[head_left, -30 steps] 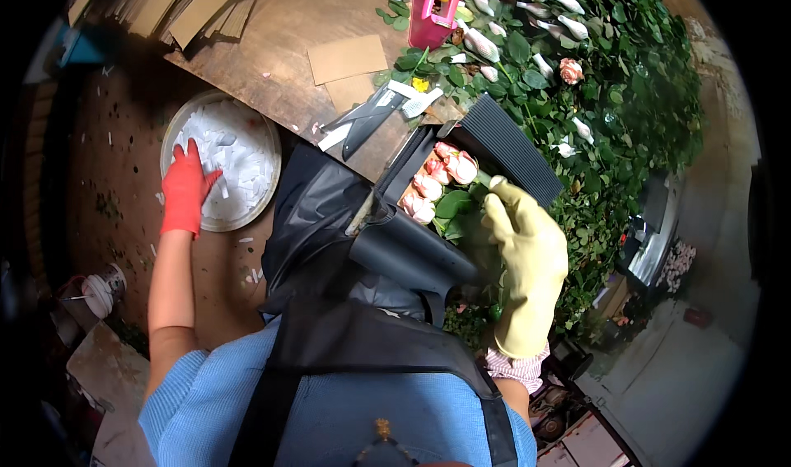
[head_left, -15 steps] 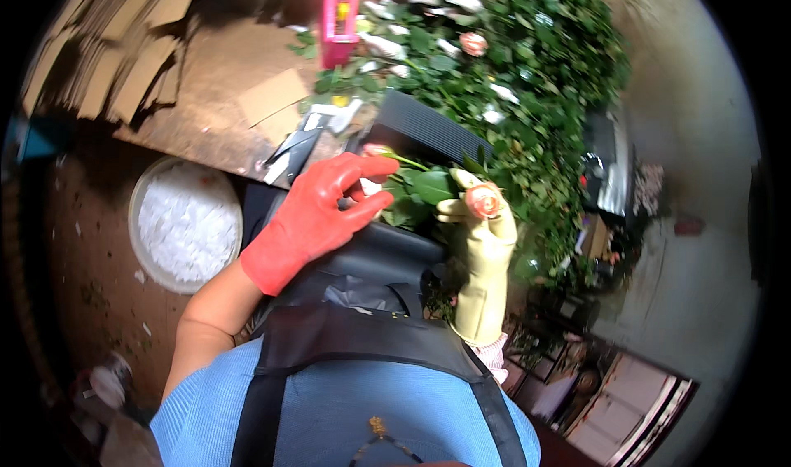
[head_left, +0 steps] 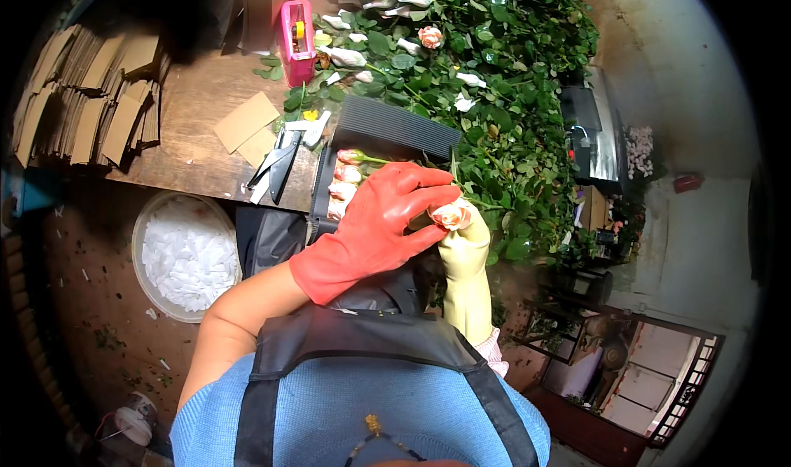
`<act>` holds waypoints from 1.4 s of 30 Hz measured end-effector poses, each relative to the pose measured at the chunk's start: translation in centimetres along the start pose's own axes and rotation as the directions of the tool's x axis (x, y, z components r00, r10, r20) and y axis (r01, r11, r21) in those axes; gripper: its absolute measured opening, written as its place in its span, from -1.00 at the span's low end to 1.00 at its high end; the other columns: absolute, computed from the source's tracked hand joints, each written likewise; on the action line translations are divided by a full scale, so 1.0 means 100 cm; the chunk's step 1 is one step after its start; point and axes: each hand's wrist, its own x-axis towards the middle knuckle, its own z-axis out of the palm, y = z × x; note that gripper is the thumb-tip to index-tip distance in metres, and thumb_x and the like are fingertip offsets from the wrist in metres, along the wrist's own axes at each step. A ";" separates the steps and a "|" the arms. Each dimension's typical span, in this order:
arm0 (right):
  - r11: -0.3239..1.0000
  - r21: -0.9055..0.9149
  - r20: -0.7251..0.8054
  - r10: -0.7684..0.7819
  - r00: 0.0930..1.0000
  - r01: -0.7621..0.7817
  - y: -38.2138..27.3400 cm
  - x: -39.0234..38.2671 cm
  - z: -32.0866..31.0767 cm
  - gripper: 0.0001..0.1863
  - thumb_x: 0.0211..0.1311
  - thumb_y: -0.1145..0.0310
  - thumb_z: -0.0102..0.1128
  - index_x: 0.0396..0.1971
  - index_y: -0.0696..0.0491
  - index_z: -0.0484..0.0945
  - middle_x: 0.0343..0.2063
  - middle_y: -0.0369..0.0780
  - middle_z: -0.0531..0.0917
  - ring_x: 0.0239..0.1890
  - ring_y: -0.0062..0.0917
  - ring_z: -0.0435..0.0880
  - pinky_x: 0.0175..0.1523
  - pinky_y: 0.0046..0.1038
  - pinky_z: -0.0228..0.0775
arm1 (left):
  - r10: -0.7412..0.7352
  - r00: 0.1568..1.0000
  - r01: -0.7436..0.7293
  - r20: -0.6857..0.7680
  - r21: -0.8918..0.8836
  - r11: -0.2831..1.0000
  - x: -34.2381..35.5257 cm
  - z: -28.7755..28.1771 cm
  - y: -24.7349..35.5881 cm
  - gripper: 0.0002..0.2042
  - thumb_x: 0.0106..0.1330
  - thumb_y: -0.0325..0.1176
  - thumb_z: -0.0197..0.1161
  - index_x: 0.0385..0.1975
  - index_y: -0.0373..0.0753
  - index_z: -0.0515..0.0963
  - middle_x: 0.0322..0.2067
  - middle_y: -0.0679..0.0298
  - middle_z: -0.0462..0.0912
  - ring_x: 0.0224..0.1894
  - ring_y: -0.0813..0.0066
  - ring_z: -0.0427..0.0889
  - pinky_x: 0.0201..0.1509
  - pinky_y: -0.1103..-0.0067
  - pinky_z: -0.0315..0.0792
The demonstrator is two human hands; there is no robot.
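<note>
Centre: red rubber-gloved left hand brackets open peach-pink rose, firmness can't tell; pale-yellow rubber-gloved right hand grasps it from beneath, likely sparing petals. Black ridged holder, upper centre, seemingly aligns pink roses.

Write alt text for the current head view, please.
A red gloved left hand and pale yellow gloved right hand meet at a peach rose, beside pink roses in a ribbed black holder; a round whitish tub holds white strips.
</note>
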 end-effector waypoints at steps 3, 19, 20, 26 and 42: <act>0.968 -0.252 -0.002 -0.020 1.000 0.019 -0.014 0.009 -0.003 -0.63 0.50 0.39 0.31 0.14 0.33 0.61 -0.11 -0.12 0.78 -0.11 -0.44 0.79 0.04 -0.46 0.63 | -0.016 0.999 0.016 0.034 -0.010 1.000 -0.002 -0.006 -0.005 -0.41 0.15 -0.35 0.58 0.22 -0.23 0.57 0.19 0.11 0.63 0.15 0.02 0.65 0.23 0.21 0.52; 0.632 -0.761 -0.460 -0.367 0.808 -0.146 -0.214 -0.092 -0.145 -0.50 0.48 0.39 0.23 0.28 0.39 0.50 0.08 0.21 0.68 -0.16 -0.31 0.78 -0.16 -0.45 0.63 | -0.415 0.752 0.038 0.512 0.595 0.803 -0.031 -0.037 -0.106 -0.30 0.22 -0.22 0.47 0.32 -0.42 0.42 0.09 -0.15 0.54 0.13 -0.18 0.57 0.20 0.18 0.51; 0.426 -0.860 -0.412 -0.256 0.875 -0.280 -0.210 -0.098 -0.160 -0.53 0.45 0.46 0.20 0.30 0.25 0.53 0.09 0.12 0.71 -0.10 -0.33 0.79 -0.05 -0.42 0.62 | -0.429 0.739 0.073 0.519 0.572 0.817 -0.031 -0.038 -0.104 -0.30 0.23 -0.21 0.47 0.33 -0.43 0.40 0.13 -0.19 0.50 0.14 -0.23 0.57 0.22 0.17 0.51; -0.238 -0.727 -0.662 0.495 0.563 -0.644 -0.156 -0.104 -0.212 -0.45 0.42 0.27 0.24 0.41 -0.17 0.48 0.08 -0.01 0.72 0.14 -0.13 0.69 0.29 -0.17 0.50 | -0.467 0.737 0.186 0.489 0.517 0.835 -0.035 -0.044 -0.099 -0.32 0.28 -0.18 0.45 0.36 -0.30 0.40 0.19 -0.16 0.49 0.15 -0.22 0.57 0.24 0.17 0.51; -0.462 -0.878 -0.051 0.354 0.934 0.127 0.122 0.324 -0.231 -0.28 0.54 0.32 0.02 0.62 -0.25 0.07 0.63 -0.17 0.12 0.64 -0.20 0.08 0.67 -0.08 -0.22 | -0.571 0.657 0.345 0.493 0.476 0.809 -0.024 -0.043 -0.088 -0.31 0.24 -0.19 0.50 0.35 -0.28 0.41 0.14 -0.07 0.56 0.06 -0.06 0.60 0.24 0.22 0.47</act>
